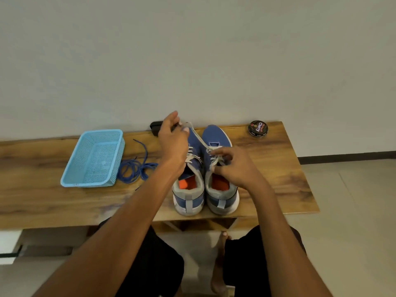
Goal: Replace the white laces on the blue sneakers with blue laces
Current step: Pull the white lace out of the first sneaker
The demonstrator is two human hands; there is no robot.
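Two blue sneakers stand side by side on the wooden table [278,168], heels toward me: the left sneaker [189,189] and the right sneaker [216,138]. Both carry white laces. My left hand [171,138] is raised over the left shoe's toe and pinches a white lace [200,139], which runs taut down to the right shoe's eyelets. My right hand [233,166] sits on the right shoe's tongue, its fingers curled on the lacing there. A loose bundle of blue laces [137,168] lies on the table left of the shoes.
A light blue plastic basket [94,159] stands at the left, beside the blue laces. A round black shoe-polish tin [258,128] sits at the back right. A dark object [155,127] lies behind my left hand. My knees are under the table's front edge.
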